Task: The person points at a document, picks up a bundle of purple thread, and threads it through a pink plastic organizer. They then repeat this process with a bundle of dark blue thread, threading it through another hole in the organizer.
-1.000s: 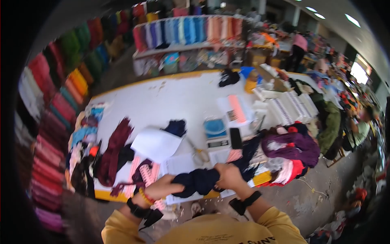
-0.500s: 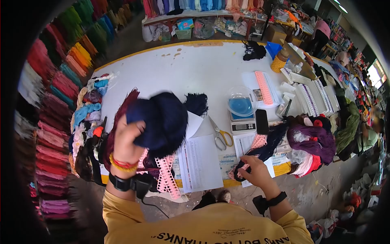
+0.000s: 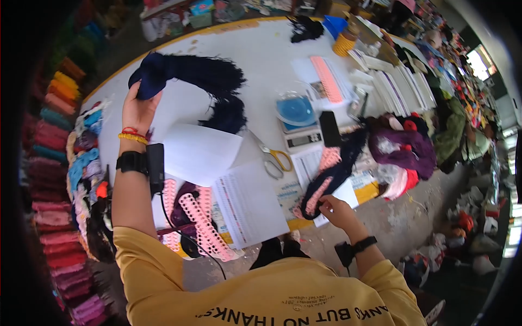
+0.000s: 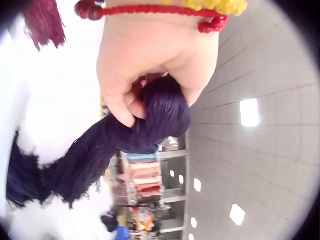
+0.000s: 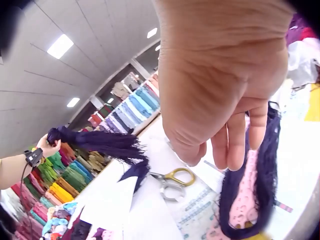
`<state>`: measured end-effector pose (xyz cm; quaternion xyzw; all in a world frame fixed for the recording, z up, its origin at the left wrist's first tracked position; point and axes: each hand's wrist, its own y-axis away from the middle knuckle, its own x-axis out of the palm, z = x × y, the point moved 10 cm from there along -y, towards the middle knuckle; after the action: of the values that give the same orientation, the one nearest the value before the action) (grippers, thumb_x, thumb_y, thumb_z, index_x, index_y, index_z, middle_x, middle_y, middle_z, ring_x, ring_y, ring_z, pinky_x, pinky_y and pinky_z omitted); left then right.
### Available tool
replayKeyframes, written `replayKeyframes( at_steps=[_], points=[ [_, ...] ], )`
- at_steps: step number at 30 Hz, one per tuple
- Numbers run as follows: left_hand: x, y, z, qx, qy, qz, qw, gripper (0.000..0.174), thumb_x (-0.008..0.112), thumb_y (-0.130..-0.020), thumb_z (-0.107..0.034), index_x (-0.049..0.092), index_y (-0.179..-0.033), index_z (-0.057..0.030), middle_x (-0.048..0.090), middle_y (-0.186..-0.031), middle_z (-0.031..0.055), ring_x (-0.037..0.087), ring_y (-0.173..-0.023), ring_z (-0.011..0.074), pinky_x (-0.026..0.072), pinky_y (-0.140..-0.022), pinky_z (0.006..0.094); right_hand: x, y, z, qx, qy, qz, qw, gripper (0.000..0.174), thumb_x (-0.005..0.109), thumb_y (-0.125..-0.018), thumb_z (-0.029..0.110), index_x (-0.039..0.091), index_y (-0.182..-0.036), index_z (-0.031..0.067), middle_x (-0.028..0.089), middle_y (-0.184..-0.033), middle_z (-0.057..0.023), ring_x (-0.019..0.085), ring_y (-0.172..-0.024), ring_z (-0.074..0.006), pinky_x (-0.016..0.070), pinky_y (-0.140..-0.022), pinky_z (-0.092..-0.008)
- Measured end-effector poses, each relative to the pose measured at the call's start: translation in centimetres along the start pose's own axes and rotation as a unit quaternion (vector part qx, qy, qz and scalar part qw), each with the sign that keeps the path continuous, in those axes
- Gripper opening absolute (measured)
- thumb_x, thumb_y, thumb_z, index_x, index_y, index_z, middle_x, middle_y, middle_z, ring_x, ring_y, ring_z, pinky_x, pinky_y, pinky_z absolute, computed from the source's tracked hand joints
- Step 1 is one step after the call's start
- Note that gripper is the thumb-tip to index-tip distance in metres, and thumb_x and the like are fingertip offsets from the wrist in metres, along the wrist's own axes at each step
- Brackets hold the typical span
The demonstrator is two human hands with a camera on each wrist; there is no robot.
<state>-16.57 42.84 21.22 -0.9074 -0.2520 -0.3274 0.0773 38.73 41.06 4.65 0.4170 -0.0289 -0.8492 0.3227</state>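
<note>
My left hand (image 3: 140,108) grips a thick navy yarn hank (image 3: 204,73) by its rounded, folded end, raised over the far left of the table. In the left wrist view, fingers and thumb curl round that bundled end (image 4: 167,107). The hank's loose tail hangs to the right, overlapping a second navy bundle (image 3: 225,115) lying on the table. My right hand (image 3: 341,213) hovers at the table's front edge, fingers loosely bent and holding nothing. Just beyond its fingertips lies a navy yarn loop (image 5: 270,175) around a pink perforated strip (image 5: 245,197).
White sheets (image 3: 250,204), scissors (image 3: 272,158), a scale (image 3: 304,140) bearing a blue-bottomed tub and a black phone (image 3: 329,129) lie mid-table. Purple yarn (image 3: 402,146) is heaped at right. Pink strips (image 3: 198,223) lie front left beside mixed yarn (image 3: 84,163).
Both hands were on the navy hank; the right let go and moved to the front right. My left hand carried the hank up and away to the far left, its tail now spread rightward.
</note>
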Motion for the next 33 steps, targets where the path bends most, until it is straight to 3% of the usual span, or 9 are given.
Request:
replayKeyframes(
  at_steps=[3,6,9,12,16,18,22,28,33],
  points=[
    [-9.0,-0.8,6.6,-0.078,-0.121,-0.174,0.974,0.031,0.055,-0.086,-0.025,0.053,-0.110,-0.0053,0.058,-0.108,0.0068,0.053,-0.102,0.0173,0.0437,-0.087,0.0278,1.7,0.1,-5.6,0.085,0.031,0.009,0.996,0.029,0.061,-0.076,0.024,0.058,-0.101,0.0083,0.064,-0.082,-0.0107,0.062,-0.079,-0.0292,0.0483,-0.071,-0.0371],
    [-18.4,2.1,11.5,-0.133,-0.195,-0.335,0.912,0.033,0.057,-0.084,-0.021,0.052,-0.112,-0.0044,0.054,-0.109,0.0051,0.052,-0.099,0.0192,0.0425,-0.084,0.0279,3.0,0.0,-8.0,0.075,0.065,-0.014,0.995,0.026,0.060,-0.076,0.022,0.058,-0.099,0.0080,0.061,-0.093,-0.0125,0.060,-0.084,-0.0303,0.0479,-0.072,-0.0376],
    [-16.1,6.6,11.4,-0.116,-0.324,-0.343,0.874,0.032,0.055,-0.084,-0.018,0.053,-0.113,-0.0054,0.054,-0.109,0.0050,0.053,-0.098,0.0197,0.0420,-0.082,0.0285,3.8,-0.3,-6.1,0.024,0.107,-0.009,0.994,0.026,0.063,-0.074,0.020,0.056,-0.096,0.0085,0.056,-0.093,-0.0119,0.058,-0.086,-0.0301,0.0472,-0.073,-0.0368],
    [-13.6,9.6,13.3,-0.120,-0.302,-0.245,0.913,0.032,0.056,-0.083,-0.019,0.053,-0.112,-0.0069,0.055,-0.108,0.0057,0.054,-0.095,0.0184,0.0419,-0.078,0.0284,6.5,-0.8,-4.7,-0.046,0.184,0.037,0.981,0.028,0.066,-0.071,0.023,0.055,-0.093,0.0092,0.053,-0.092,-0.0099,0.057,-0.085,-0.0280,0.0471,-0.071,-0.0376],
    [-6.4,17.1,17.2,-0.206,-0.294,-0.172,0.917,0.027,0.057,-0.083,-0.019,0.055,-0.107,-0.0068,0.058,-0.102,0.0039,0.055,-0.086,0.0148,0.0428,-0.072,0.0249,8.4,-1.2,-3.1,-0.113,0.233,0.026,0.966,0.032,0.070,-0.068,0.027,0.055,-0.090,0.0098,0.051,-0.091,-0.0090,0.057,-0.083,-0.0265,0.0469,-0.068,-0.0377],
    [-4.5,20.4,19.3,-0.235,-0.285,-0.153,0.917,0.016,0.053,-0.085,-0.017,0.059,-0.097,-0.0077,0.060,-0.094,0.0013,0.057,-0.080,0.0124,0.0430,-0.068,0.0224,9.3,-1.4,-3.5,-0.143,0.246,0.017,0.959,0.032,0.071,-0.067,0.028,0.055,-0.088,0.0096,0.051,-0.091,-0.0091,0.057,-0.081,-0.0268,0.0474,-0.067,-0.0379],
    [-2.4,25.6,24.1,-0.289,-0.267,-0.125,0.911,0.016,0.053,-0.085,-0.017,0.058,-0.096,-0.0075,0.060,-0.093,0.0031,0.056,-0.078,0.0126,0.0445,-0.069,0.0234,11.0,-2.0,-4.8,-0.184,0.256,0.027,0.948,0.028,0.070,-0.068,0.025,0.056,-0.087,0.0095,0.051,-0.091,-0.0085,0.058,-0.078,-0.0264,0.0490,-0.066,-0.0386],
    [1.9,30.4,31.2,-0.362,-0.253,-0.082,0.893,0.021,0.053,-0.086,-0.019,0.057,-0.100,-0.0054,0.060,-0.094,0.0048,0.058,-0.078,0.0123,0.0461,-0.070,0.0232,10.1,-2.6,-7.3,-0.110,0.114,0.098,0.982,0.034,0.064,-0.070,0.024,0.058,-0.099,0.0070,0.058,-0.098,-0.0138,0.059,-0.086,-0.0324,0.0493,-0.073,-0.0392],
    [4.3,33.5,41.8,-0.473,-0.170,-0.032,0.864,0.024,0.055,-0.085,-0.023,0.056,-0.103,-0.0068,0.059,-0.098,0.0047,0.055,-0.085,0.0127,0.0446,-0.075,0.0254,9.6,-3.5,-9.7,-0.018,-0.005,0.153,0.988,0.037,0.061,-0.073,0.024,0.059,-0.099,-0.0020,0.062,-0.093,-0.0181,0.061,-0.084,-0.0277,0.0475,-0.074,-0.0345]
  ],
)
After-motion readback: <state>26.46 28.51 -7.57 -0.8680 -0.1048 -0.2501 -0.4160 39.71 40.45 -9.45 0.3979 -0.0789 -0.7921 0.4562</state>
